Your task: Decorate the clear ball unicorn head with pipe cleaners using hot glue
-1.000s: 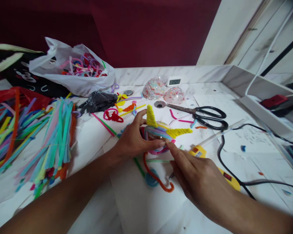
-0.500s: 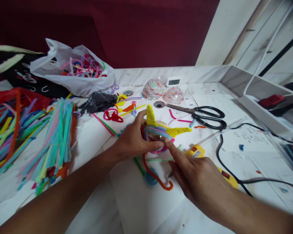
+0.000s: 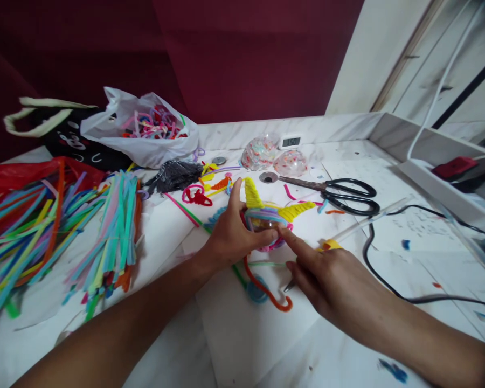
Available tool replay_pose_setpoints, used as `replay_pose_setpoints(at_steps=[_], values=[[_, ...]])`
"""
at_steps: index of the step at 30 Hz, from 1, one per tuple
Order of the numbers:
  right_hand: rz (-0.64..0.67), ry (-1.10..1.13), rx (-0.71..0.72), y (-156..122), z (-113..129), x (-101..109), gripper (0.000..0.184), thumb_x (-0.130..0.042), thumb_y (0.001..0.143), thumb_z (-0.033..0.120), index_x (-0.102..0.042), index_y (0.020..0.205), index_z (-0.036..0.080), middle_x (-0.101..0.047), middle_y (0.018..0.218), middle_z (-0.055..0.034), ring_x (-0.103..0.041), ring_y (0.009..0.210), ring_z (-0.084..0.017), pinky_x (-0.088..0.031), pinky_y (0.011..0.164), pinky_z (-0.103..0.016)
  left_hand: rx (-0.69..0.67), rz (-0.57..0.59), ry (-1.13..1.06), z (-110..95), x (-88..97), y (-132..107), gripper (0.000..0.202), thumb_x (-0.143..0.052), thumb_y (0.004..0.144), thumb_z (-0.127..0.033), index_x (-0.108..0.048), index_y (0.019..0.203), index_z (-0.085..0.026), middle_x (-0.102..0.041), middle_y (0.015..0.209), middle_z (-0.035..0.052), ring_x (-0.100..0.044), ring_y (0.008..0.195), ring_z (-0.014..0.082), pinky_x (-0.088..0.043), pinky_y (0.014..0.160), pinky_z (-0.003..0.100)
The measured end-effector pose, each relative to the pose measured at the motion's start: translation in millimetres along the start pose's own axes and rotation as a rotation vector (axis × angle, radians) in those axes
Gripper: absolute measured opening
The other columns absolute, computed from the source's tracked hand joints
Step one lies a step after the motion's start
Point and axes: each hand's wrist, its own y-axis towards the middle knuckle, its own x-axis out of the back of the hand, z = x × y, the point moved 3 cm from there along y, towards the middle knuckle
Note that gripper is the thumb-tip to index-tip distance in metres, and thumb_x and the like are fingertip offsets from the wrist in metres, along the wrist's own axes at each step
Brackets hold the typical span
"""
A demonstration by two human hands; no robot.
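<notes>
My left hand (image 3: 238, 229) is closed around the side of a small pipe-cleaner figure (image 3: 262, 215), its thumb across the front. Two yellow pointed pieces stick up from the figure, with pastel bands and a shiny clear part below. My right hand (image 3: 317, 264) has its index finger stretched out, the tip touching the figure's right side; the lower fingers are apart from it and partly hidden. Under that hand shows a bit of a yellow tool (image 3: 330, 245), mostly covered. An orange pipe cleaner (image 3: 269, 293) curls below the figure, over a blue coil (image 3: 256, 291).
Black-handled scissors (image 3: 327, 188) lie behind on the right, near a dark cable (image 3: 369, 253). Clear domes with coloured specks (image 3: 262, 153) and a small clock (image 3: 290, 141) stand at the back. Bundled pipe cleaners (image 3: 105, 226) and a white plastic bag (image 3: 145, 145) are on the left.
The whole view has shifted slightly, with the table things sitting further right. Both hands keep their places on the figure, and my right forearm covers more of the yellow tool.
</notes>
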Motion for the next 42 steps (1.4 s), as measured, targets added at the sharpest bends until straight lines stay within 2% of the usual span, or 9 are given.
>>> replay_pose_setpoints(at_steps=[4, 12, 17, 20, 23, 27, 30, 35, 42], values=[[0.04, 0.102, -0.049, 0, -5, 0, 0.05, -0.036, 0.093, 0.023, -0.04, 0.142, 0.015, -0.058, 0.055, 0.0014, -0.055, 0.048, -0.017, -0.036, 0.051, -0.026, 0.0, -0.057, 0.034, -1, -1.2, -3, 0.126, -0.083, 0.057, -0.041, -0.001, 0.151, -0.023, -0.062, 0.116, 0.0093, -0.064, 0.096, 0.0214, -0.051, 0.081, 0.032], [0.107, 0.164, -0.069, 1, -9, -4, 0.055, -0.033, 0.092, 0.024, -0.033, 0.146, 0.016, -0.063, 0.061, -0.0019, -0.059, 0.051, -0.017, -0.04, 0.053, -0.026, 0.04, -0.1, 0.109, -6, -2.7, -8, 0.121, -0.08, 0.06, -0.043, -0.002, 0.151, -0.022, -0.062, 0.109, 0.0075, -0.062, 0.09, 0.0196, -0.049, 0.077, 0.031], [0.08, 0.1, -0.042, 1, -13, -3, 0.055, -0.034, 0.092, 0.024, -0.034, 0.147, 0.019, -0.064, 0.062, -0.002, -0.061, 0.053, -0.018, -0.038, 0.052, -0.027, 0.009, -0.093, -0.041, -3, -1.5, -9, 0.093, -0.06, 0.081, -0.046, -0.003, 0.15, -0.021, -0.061, 0.098, 0.0025, -0.06, 0.084, 0.0159, -0.047, 0.076, 0.03], [0.081, 0.109, -0.05, 2, -16, -4, 0.054, -0.032, 0.092, 0.023, -0.035, 0.146, 0.019, -0.064, 0.062, -0.0022, -0.06, 0.051, -0.018, -0.036, 0.051, -0.027, 0.007, -0.137, -0.029, 0, 0.9, -7, 0.079, -0.052, 0.087, -0.047, -0.012, 0.149, -0.019, -0.056, 0.078, -0.0029, -0.056, 0.075, 0.0149, -0.044, 0.073, 0.03], [0.066, 0.078, -0.06, 2, -20, -4, 0.055, -0.032, 0.092, 0.025, -0.036, 0.146, 0.019, -0.062, 0.059, -0.0018, -0.057, 0.048, -0.018, -0.034, 0.05, -0.028, 0.029, -0.183, -0.019, 3, 2.2, -4, 0.073, -0.053, 0.085, -0.043, -0.021, 0.145, -0.016, -0.05, 0.068, -0.0054, -0.052, 0.069, 0.0145, -0.042, 0.068, 0.029], [0.058, 0.046, -0.083, 2, -24, -4, 0.054, -0.033, 0.092, 0.027, -0.037, 0.146, 0.025, -0.055, 0.052, 0.0006, -0.051, 0.044, -0.016, -0.03, 0.049, -0.026, 0.038, -0.207, -0.099, 9, 1.8, 1, 0.074, -0.06, 0.079, -0.042, -0.028, 0.141, -0.016, -0.058, 0.079, -0.0007, -0.057, 0.076, 0.0167, -0.044, 0.072, 0.03], [0.066, 0.078, -0.1, 2, -26, -4, 0.053, -0.034, 0.092, 0.028, -0.039, 0.145, 0.028, -0.055, 0.053, 0.001, -0.05, 0.045, -0.016, -0.031, 0.05, -0.026, 0.036, -0.198, -0.176, 15, 1.4, 4, 0.078, -0.065, 0.075, -0.042, -0.029, 0.14, -0.017, -0.062, 0.086, 0.0024, -0.06, 0.082, 0.0191, -0.047, 0.077, 0.033], [0.06, 0.09, -0.105, 1, -25, -5, 0.056, -0.033, 0.09, 0.029, -0.037, 0.146, 0.027, -0.057, 0.054, 0.0002, -0.05, 0.044, -0.017, -0.031, 0.05, -0.027, 0.056, -0.172, -0.282, 18, 0.8, 6, 0.083, -0.069, 0.072, -0.041, -0.028, 0.14, -0.018, -0.064, 0.085, 0.0018, -0.062, 0.078, 0.0184, -0.049, 0.079, 0.036], [0.058, 0.052, -0.09, 3, -24, -5, 0.056, -0.033, 0.09, 0.028, -0.038, 0.146, 0.024, -0.059, 0.056, -0.0019, -0.054, 0.047, -0.018, -0.033, 0.051, -0.028, 0.116, -0.197, -0.391, 12, 0.6, 2, 0.079, -0.074, 0.07, -0.036, -0.034, 0.135, -0.017, -0.066, 0.084, 0.0014, -0.065, 0.082, 0.0191, -0.048, 0.08, 0.033]])
